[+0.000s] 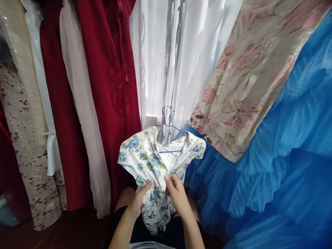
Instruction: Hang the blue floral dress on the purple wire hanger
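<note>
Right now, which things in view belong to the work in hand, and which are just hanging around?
In hand:
- blue-flowered garment, held by both hands
- purple hanger inside it

Just around:
- dark red garments
- pink-flowered garment
- blue ruffled garment
- white hanging fabric

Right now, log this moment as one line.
left hand: holding garment side | right hand: pinching garment front | garment: on hanger
</note>
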Action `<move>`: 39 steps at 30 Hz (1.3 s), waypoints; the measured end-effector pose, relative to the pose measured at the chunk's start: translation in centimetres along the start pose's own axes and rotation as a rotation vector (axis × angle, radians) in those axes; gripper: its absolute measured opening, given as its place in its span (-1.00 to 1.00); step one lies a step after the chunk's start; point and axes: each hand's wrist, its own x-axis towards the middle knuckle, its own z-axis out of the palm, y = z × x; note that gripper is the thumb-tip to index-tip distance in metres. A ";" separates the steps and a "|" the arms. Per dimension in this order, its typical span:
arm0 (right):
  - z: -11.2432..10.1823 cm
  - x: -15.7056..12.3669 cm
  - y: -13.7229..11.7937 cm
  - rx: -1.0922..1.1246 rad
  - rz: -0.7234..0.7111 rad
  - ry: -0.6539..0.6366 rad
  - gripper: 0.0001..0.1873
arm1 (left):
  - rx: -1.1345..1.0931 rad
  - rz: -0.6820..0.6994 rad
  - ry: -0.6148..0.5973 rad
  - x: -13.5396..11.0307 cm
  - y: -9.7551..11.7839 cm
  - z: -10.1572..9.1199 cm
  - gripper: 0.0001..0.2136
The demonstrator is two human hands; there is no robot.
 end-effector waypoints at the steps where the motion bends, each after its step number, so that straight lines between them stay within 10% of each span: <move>1: 0.2 -0.3 0.1 0.013 -0.004 0.004 -0.53 | -0.036 -0.030 0.006 -0.1 -0.2 0.4 -0.45; 11: -0.7 -1.9 -0.1 0.087 0.121 -0.112 -0.70 | -0.118 -0.075 0.019 -0.4 -1.0 1.5 -0.60; 26: -1.7 -2.0 -0.7 -0.012 0.077 0.148 -0.68 | -0.084 -0.078 0.244 0.3 -2.3 -0.4 -0.52; 33: -1.4 -2.0 -0.2 0.096 0.172 0.090 -0.71 | 0.285 0.694 0.650 0.4 -3.3 -0.3 -0.52; 39: -1.5 -2.7 -0.7 0.065 0.181 -0.002 -0.66 | 0.554 0.576 -0.076 -1.0 -4.5 3.4 -0.85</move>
